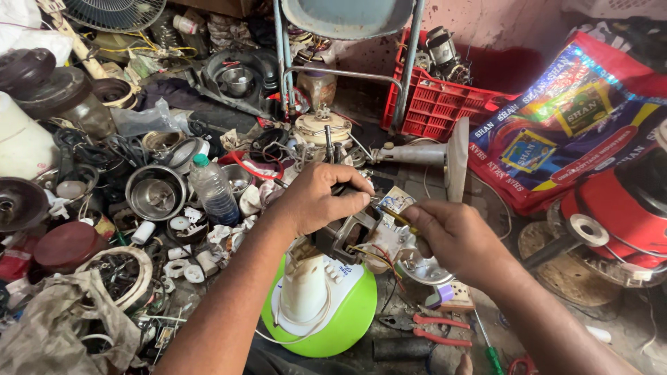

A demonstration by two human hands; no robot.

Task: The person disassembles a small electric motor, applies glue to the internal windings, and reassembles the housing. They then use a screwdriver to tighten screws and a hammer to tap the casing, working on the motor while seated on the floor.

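My left hand [323,198] curls its fingers closed around the top of the small motor [347,236], which sits over the green and white base [323,309] near me. My right hand [451,232] pinches a yellow-handled screwdriver [392,215] whose tip meets the motor. Red-handled pliers [434,330] lie nearer, right.

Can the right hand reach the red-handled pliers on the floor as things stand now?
Probably yes. The right hand is pinching wires at the motor, so it must let go first. The red-handled pliers lie just below it on the floor, uncovered, with nothing between.
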